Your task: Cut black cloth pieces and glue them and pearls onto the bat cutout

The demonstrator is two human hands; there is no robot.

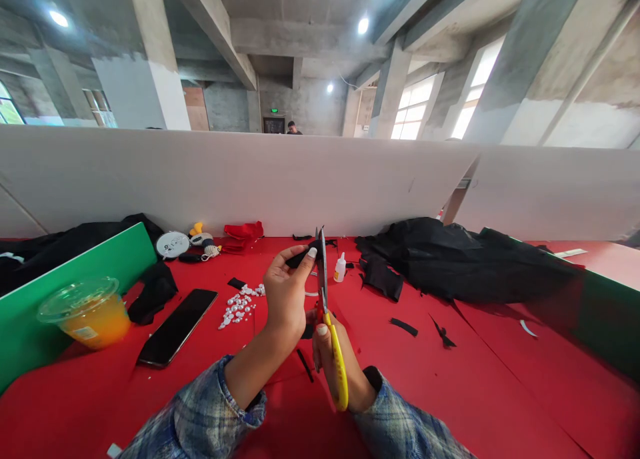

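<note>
The left hand (285, 292) pinches a small, dark strip of black fabric (297, 257) between thumb and fingers, raised above the red-covered worktop (425, 392). The right hand (353, 363) is closed around the yellow handles of a pair of metal-bladed scissors (327, 320), which points up and away from the person. The blade tips stand slightly apart, right beside the strip; whether the fabric lies between the blades I cannot tell. Beyond the right hand, a small white plastic bottle with a pointed nozzle (340, 270) stands upright. Left of the left hand lie scattered round white beads (239, 309), then a black smartphone (177, 329) and a clear plastic cup of orange drink (97, 322). A large crumpled heap of black cloth (440, 259) lies at the right rear.
</note>
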